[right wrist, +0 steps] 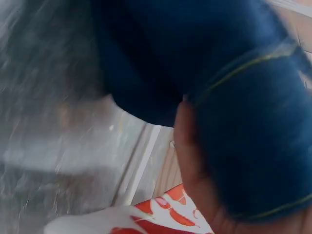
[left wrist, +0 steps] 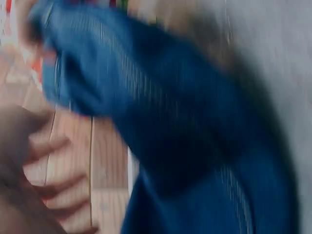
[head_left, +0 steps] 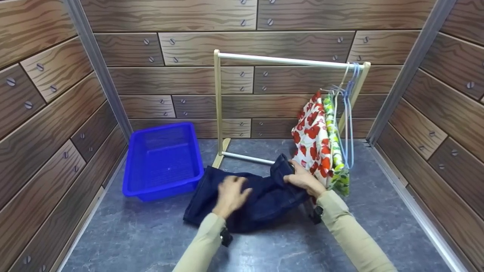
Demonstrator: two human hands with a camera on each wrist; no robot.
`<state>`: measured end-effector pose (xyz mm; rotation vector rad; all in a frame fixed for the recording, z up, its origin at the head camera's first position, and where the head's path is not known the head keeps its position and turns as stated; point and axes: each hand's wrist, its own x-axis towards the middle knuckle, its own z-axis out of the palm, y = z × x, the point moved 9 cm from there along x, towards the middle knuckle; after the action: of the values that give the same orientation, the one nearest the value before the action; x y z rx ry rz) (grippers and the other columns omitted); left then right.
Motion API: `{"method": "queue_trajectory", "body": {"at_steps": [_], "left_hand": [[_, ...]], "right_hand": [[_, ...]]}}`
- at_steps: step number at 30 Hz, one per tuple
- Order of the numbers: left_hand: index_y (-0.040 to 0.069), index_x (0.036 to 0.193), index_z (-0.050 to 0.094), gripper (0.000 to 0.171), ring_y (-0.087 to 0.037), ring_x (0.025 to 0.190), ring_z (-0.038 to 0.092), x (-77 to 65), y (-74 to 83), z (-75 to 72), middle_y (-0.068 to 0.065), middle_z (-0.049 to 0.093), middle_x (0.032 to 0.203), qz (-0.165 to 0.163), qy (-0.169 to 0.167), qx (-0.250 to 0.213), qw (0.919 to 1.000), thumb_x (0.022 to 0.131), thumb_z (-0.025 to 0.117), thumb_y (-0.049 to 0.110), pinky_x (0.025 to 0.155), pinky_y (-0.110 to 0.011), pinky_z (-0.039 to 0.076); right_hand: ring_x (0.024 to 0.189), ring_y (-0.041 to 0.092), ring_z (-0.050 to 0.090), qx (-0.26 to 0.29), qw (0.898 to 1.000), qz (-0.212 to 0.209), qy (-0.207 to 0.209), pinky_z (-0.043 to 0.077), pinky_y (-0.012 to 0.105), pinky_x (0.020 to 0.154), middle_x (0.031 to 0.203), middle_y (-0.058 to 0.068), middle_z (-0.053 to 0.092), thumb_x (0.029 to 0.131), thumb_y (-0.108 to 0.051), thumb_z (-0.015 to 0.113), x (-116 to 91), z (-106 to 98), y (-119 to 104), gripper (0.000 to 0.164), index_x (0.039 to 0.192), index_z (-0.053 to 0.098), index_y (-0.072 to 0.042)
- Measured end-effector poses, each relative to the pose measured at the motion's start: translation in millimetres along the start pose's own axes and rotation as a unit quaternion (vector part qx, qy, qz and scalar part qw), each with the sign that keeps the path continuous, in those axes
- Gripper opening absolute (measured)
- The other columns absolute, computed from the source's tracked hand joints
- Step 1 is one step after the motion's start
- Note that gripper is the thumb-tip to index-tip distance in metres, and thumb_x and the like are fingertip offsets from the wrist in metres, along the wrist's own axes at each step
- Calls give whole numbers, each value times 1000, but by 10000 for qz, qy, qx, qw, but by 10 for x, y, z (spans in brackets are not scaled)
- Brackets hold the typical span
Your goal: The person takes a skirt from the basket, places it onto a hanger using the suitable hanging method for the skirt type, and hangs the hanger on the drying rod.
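A dark blue denim garment (head_left: 261, 200) with yellow stitching lies bunched on the grey floor, its right end raised. My right hand (head_left: 304, 179) grips the stitched band (right wrist: 253, 136) at that raised end; the thumb shows along its edge in the right wrist view. Over the garment's left part is my left hand (head_left: 231, 194), fingers loosely spread and holding nothing. Those spread fingers (left wrist: 63, 195) appear blurred beside the denim in the left wrist view.
A blue plastic basket (head_left: 162, 190) stands at the left. Behind the garment is a clothes rack (head_left: 287, 60). Red-and-white (head_left: 312, 132) and green-yellow patterned clothes (head_left: 342, 181) hang at its right end, with blue hangers (head_left: 351, 124) beside them. Wood-patterned walls surround the floor.
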<state>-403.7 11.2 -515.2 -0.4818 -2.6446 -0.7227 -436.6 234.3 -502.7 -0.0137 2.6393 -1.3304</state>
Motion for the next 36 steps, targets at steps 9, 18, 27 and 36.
{"method": "queue_trajectory", "body": {"at_steps": [9, 18, 27, 36], "left_hand": [[6, 131, 52, 64, -53, 123, 47, -109, -729, 99, -36, 49, 130, -1475, -1103, 963, 9782, 75, 81, 14, 99, -59, 41], [2, 94, 67, 20, -43, 96, 64, -85, -963, 158, -23, 67, 102, -1596, -1374, 1156, 9707, 76, 75, 9, 78, -55, 53], [3, 84, 58, 18, -47, 83, 67, -16, -821, 134, -26, 68, 91, -958, -844, 796, 9886, 75, 72, 10, 69, -55, 54], [3, 104, 56, 28, -48, 82, 66, 70, -672, 50, -23, 65, 94, -817, -91, 400, 9958, 82, 70, 13, 67, -56, 54]], "right_hand": [[132, 43, 45, -802, 9945, -157, 648, 37, 53, 108, 145, 25, 46, 89, -25, 66, -41, -100, 94, 67, 147, 39, -4], [130, 42, 48, -545, 9848, -913, 1374, 37, 51, 110, 139, 28, 51, 84, 1, 49, -59, -269, -44, 57, 141, 47, 3], [116, 38, 59, -160, 9506, -1337, 2797, 45, 50, 99, 124, 19, 65, 82, 9, 46, -139, -446, -186, 46, 121, 64, -6], [110, 36, 61, 562, 9090, -1575, 3818, 45, 46, 97, 115, 19, 68, 81, 12, 47, -224, -660, -161, 40, 112, 68, -3]]}}
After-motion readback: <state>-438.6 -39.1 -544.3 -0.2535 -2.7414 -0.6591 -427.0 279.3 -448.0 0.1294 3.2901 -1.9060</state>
